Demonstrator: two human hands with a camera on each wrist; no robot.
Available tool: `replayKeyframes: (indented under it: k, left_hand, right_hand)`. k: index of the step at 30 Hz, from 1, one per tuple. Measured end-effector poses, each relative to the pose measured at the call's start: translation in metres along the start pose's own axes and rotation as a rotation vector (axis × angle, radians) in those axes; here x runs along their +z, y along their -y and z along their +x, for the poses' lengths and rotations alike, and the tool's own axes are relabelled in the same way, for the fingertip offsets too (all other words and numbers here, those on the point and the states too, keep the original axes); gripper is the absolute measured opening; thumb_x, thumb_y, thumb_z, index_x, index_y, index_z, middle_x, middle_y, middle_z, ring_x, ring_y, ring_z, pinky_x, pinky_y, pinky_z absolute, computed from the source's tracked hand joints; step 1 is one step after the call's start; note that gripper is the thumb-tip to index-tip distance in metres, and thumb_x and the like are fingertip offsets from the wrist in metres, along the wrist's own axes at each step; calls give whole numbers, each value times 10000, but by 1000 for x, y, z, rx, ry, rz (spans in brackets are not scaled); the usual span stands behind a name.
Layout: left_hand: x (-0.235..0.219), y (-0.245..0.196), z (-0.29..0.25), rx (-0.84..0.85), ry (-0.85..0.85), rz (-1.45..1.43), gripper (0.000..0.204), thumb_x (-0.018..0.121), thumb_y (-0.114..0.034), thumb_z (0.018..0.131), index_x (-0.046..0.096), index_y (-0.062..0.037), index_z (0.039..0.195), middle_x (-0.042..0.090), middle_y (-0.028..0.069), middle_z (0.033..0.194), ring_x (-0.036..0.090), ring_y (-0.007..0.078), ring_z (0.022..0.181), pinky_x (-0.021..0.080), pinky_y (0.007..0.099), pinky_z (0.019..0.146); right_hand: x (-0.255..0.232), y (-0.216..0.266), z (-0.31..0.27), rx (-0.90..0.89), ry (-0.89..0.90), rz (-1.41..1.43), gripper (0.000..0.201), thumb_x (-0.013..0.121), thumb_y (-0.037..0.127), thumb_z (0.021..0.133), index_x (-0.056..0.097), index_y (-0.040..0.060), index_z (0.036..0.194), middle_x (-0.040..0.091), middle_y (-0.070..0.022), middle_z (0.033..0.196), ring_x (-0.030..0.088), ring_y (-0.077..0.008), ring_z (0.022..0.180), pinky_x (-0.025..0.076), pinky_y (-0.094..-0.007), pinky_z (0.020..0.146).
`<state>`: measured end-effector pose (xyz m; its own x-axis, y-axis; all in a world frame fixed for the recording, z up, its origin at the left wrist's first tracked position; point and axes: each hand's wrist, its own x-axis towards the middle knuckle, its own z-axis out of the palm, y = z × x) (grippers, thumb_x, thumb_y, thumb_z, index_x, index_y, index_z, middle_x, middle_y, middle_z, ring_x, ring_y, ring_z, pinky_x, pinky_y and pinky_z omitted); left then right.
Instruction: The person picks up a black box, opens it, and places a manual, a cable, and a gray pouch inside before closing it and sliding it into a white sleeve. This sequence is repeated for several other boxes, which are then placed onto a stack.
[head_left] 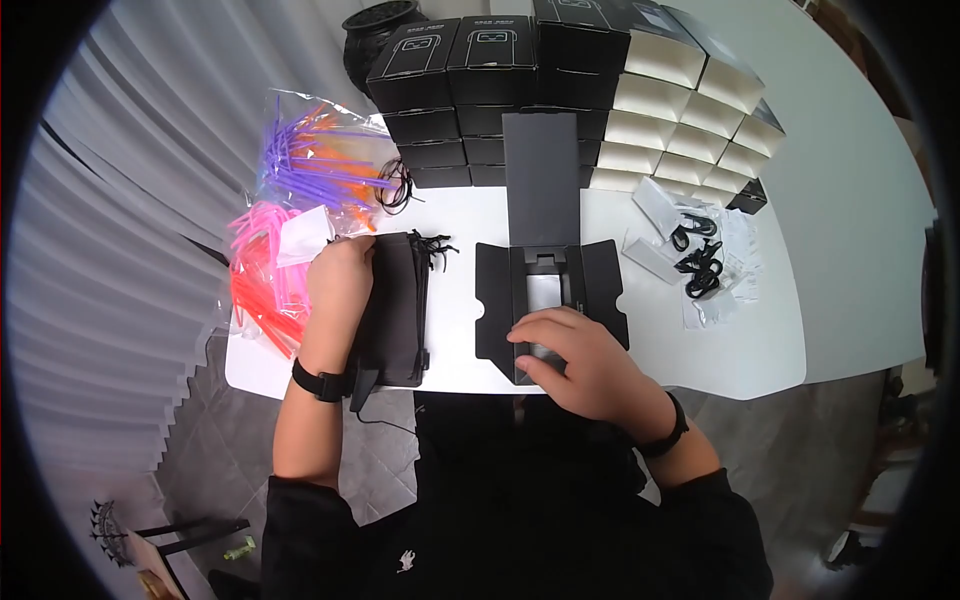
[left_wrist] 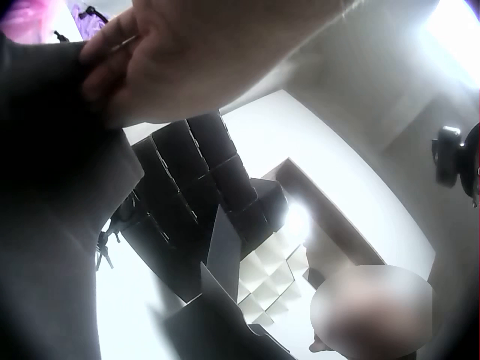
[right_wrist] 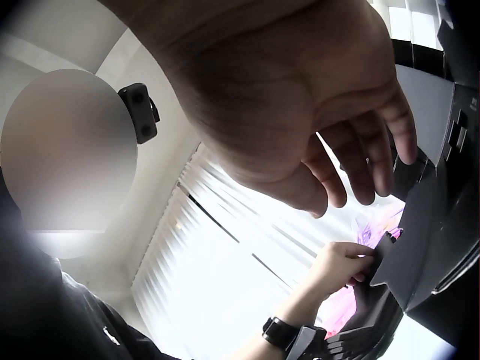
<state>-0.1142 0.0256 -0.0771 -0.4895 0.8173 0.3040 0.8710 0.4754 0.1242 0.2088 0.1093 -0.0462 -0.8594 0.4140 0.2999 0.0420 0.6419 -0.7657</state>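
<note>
A stack of flat black drawstring pouches (head_left: 395, 315) lies on the left half of the white table, cords at its far right corner. My left hand (head_left: 340, 285) pinches the far left edge of the top pouch; in the left wrist view its fingertips (left_wrist: 97, 86) are at the black cloth. An opened black box (head_left: 495, 300) stands to the right, its long lid raised away from me and its side flaps spread. Inside lies a pale rectangular item (head_left: 544, 290), partly hidden. Over the box's near end hovers my right hand (head_left: 590, 370), fingers loosely bent and holding nothing.
Behind stand stacked black boxes (head_left: 490, 60) and a block of boxes with white open ends (head_left: 660, 60). Bags of purple and orange sticks (head_left: 310, 160) and pink and red sticks (head_left: 265, 270) lie left. Coiled black cables (head_left: 705, 275) and small white boxes (head_left: 650, 258) lie right.
</note>
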Motion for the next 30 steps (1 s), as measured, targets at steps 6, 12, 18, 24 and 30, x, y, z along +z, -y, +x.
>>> replayKeyframes:
  k: [6,12,18,24,30]
  left_hand:
    - [-20,-7,-12,84,-185,-203,82,651,-69,878,708,-45,932,693,173,884,678,374,824,539,435,724]
    - [-116,-54,-21,355,-172,-353,158,649,52,804,691,-15,941,635,140,892,654,329,817,523,382,692]
    - [-130,-116,-15,766,-30,-417,265,665,63,643,699,-34,888,574,85,860,628,277,788,517,364,672]
    - [-94,-146,-10,873,160,-453,260,672,88,658,675,-16,897,635,100,982,655,300,879,537,376,746]
    - [-73,-162,-10,944,294,-485,283,661,75,656,636,-14,923,667,132,1131,653,338,977,536,413,833]
  right_hand:
    - [-12,1,-9,-12,-4,-36,229,678,99,880,659,27,1097,664,-133,1091,651,-333,939,532,-401,821]
    - [-48,35,-4,-179,-28,-65,258,680,45,852,665,29,1109,666,-119,1138,662,-306,945,536,-378,822]
    - [-57,41,6,-387,-51,-361,350,639,29,811,645,34,1160,626,-96,1249,632,-246,868,495,-358,796]
    - [-42,-9,-22,-299,-97,-349,430,588,3,761,627,35,1187,629,-55,985,607,-240,879,471,-355,785]
    - [-41,-31,-44,-168,-25,-339,444,586,-13,760,613,17,1202,663,-96,1096,640,-279,1008,499,-380,863]
